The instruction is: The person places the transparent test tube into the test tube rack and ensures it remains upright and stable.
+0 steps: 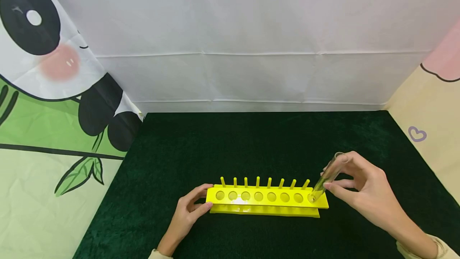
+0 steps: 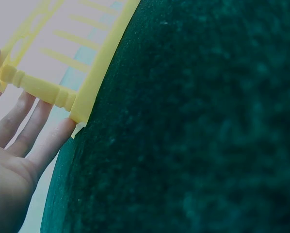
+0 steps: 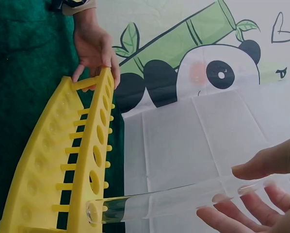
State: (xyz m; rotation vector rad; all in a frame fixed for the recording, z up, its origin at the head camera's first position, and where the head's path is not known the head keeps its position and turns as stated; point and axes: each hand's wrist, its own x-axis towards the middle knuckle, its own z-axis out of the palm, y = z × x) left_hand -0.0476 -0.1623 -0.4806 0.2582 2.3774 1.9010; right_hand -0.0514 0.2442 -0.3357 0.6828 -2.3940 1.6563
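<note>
Pinching tilted clear tube [image 1: 326, 177]; right hand [image 1: 371, 195], fingers closed on it; base at right end of yellow rack [image 1: 264, 198]; left hand [image 1: 187, 210] grips left end.

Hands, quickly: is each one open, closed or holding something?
Left hand: holding one end of the yellow rack.
Right hand: holding the clear tube, tilted at the rack's other end.
</note>
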